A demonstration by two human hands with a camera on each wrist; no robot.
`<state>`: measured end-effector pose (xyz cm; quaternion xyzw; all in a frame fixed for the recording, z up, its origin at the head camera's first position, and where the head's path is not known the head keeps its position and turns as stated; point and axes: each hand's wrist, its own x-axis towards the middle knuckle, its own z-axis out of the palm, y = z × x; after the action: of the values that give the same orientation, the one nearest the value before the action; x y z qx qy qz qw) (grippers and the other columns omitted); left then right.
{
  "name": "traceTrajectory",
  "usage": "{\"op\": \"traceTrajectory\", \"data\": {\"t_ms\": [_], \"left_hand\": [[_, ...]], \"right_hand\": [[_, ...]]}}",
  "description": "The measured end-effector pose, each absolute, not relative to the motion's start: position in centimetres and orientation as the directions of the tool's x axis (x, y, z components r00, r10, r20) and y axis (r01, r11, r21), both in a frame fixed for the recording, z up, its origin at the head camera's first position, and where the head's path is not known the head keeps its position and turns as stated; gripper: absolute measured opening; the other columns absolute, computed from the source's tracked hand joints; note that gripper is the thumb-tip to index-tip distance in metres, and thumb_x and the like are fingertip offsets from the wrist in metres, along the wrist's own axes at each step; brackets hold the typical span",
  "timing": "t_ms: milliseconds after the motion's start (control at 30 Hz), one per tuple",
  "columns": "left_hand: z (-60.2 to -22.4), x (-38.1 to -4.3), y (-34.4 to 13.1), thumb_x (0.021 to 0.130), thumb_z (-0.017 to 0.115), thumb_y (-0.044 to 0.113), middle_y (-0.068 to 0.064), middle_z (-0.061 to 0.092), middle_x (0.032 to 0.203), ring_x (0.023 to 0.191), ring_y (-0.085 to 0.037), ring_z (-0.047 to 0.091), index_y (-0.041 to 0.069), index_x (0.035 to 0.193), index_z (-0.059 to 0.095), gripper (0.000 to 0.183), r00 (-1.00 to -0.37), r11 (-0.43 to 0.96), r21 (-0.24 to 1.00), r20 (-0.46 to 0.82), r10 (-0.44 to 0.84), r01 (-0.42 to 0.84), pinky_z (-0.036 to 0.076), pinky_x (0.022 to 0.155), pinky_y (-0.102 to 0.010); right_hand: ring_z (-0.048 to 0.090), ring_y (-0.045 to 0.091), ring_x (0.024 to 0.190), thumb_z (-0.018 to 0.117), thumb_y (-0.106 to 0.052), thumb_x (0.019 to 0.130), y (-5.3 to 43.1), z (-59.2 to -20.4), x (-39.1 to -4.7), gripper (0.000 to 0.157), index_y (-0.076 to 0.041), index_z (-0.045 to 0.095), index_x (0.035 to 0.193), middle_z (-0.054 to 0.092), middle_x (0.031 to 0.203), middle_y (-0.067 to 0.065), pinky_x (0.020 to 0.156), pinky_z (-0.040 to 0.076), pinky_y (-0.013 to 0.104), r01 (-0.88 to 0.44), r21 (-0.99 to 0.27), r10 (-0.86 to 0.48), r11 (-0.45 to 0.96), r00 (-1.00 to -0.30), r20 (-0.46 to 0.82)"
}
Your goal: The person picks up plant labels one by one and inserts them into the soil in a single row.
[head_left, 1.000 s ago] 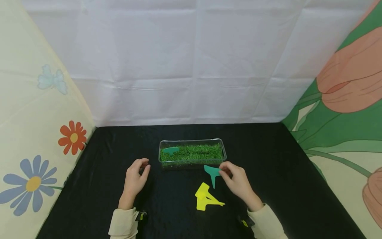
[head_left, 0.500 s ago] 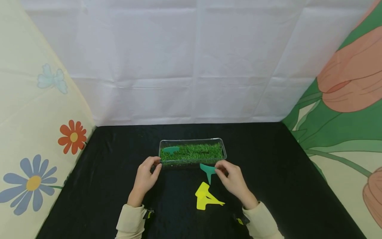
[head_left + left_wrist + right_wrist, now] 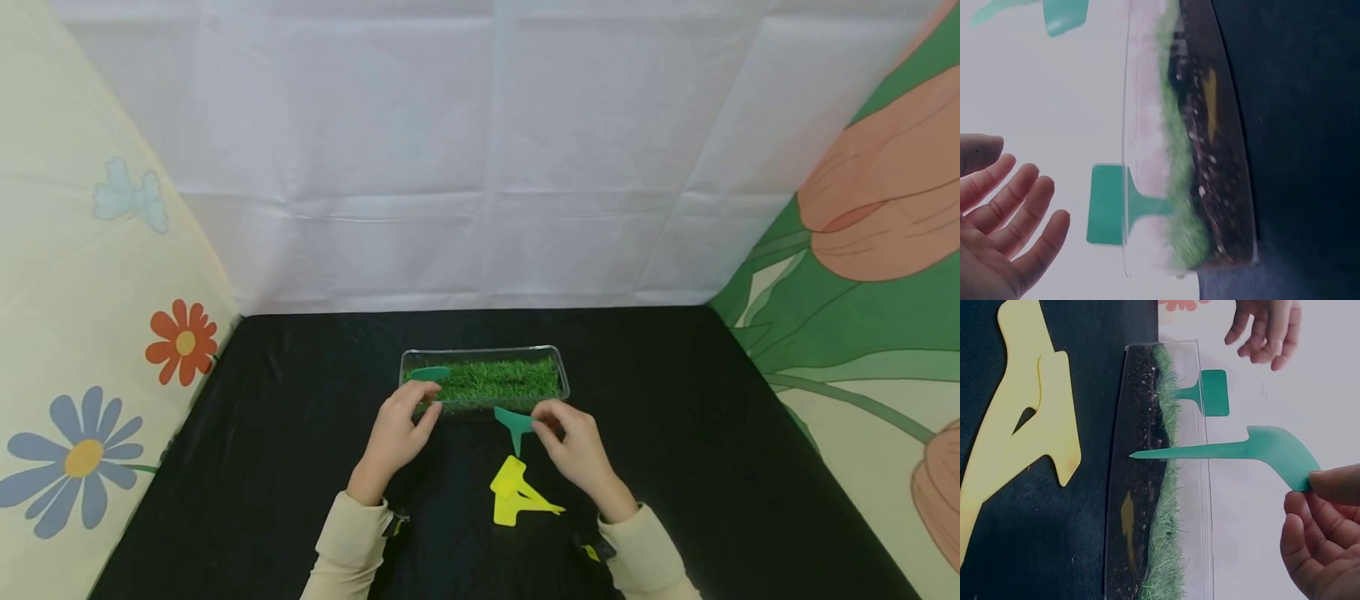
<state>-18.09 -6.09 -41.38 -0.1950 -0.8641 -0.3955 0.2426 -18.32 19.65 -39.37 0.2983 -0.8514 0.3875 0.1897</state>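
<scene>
My right hand (image 3: 573,446) pinches one end of a green plant label (image 3: 1272,450) between thumb and finger. The label's pointed stem hangs down in front of the clear planter box (image 3: 567,390), and in the right wrist view it crosses in front of the box's wall. Grass (image 3: 502,379) grows on dark soil inside the box. Another green plant label (image 3: 1107,205) stands upright in the grass at the left end. My left hand (image 3: 397,433) is beside that label at the near left corner, fingers loosely bent, holding nothing.
Yellow plant labels (image 3: 508,500) lie overlapped on the black cloth (image 3: 262,433), between the forearms and in front of the box. A white sheet (image 3: 480,167) hangs behind the table, with flower-patterned cloths at both sides.
My left hand has moved right and forward, from beside the box to its near left corner. My right hand has shifted a little left with the green plant label.
</scene>
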Motion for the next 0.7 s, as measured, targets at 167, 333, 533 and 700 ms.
{"op": "traceTrajectory", "data": {"t_ms": [167, 333, 533, 700], "left_hand": [[-40.6, -18.2, -5.0, 0.085, 0.063, 0.006, -0.007, 0.060, 0.093, 0.082, -0.017, 0.057, 0.007, 0.102, 0.062, 0.018, -0.803, 0.608, 0.572, 0.561, 0.200, 0.551, 0.048, 0.067, -0.031], [-40.2, -18.4, -4.2, 0.086, 0.062, 0.007, -0.009, 0.060, 0.095, 0.082, -0.016, 0.055, 0.007, 0.103, 0.062, 0.017, -0.798, 0.587, 0.569, 0.547, 0.252, 0.576, 0.048, 0.067, -0.030], [-39.9, -18.6, -3.3, 0.086, 0.062, 0.009, -0.006, 0.060, 0.097, 0.084, -0.018, 0.056, 0.007, 0.102, 0.062, 0.016, -0.772, 0.555, 0.554, 0.554, 0.311, 0.621, 0.048, 0.068, -0.031], [-39.9, -18.7, -2.5, 0.087, 0.061, 0.010, -0.005, 0.059, 0.099, 0.088, -0.019, 0.057, 0.007, 0.102, 0.062, 0.015, -0.748, 0.540, 0.529, 0.553, 0.366, 0.655, 0.049, 0.072, -0.030]], "right_hand": [[0.051, 0.005, 0.061, 0.068, 0.011, 0.073, 19.4, -39.3, -18.4, 0.021, -0.006, 0.060, 0.082, 0.059, 0.074, -0.003, 0.053, 0.045, 0.022, -0.661, -0.537, -0.364, 0.525, -0.744, 0.560], [0.052, 0.006, 0.061, 0.068, 0.011, 0.073, 19.1, -39.2, -18.5, 0.021, -0.006, 0.060, 0.082, 0.059, 0.074, -0.002, 0.053, 0.046, 0.023, -0.663, -0.530, -0.368, 0.529, -0.742, 0.561], [0.053, 0.007, 0.062, 0.068, 0.011, 0.073, 18.9, -39.2, -18.6, 0.020, -0.005, 0.060, 0.083, 0.060, 0.075, 0.000, 0.054, 0.046, 0.023, -0.670, -0.527, -0.378, 0.524, -0.737, 0.561], [0.053, 0.007, 0.063, 0.067, 0.009, 0.075, 18.5, -39.0, -18.6, 0.019, -0.006, 0.060, 0.083, 0.061, 0.076, 0.002, 0.054, 0.046, 0.022, -0.672, -0.526, -0.391, 0.521, -0.736, 0.552]]}}
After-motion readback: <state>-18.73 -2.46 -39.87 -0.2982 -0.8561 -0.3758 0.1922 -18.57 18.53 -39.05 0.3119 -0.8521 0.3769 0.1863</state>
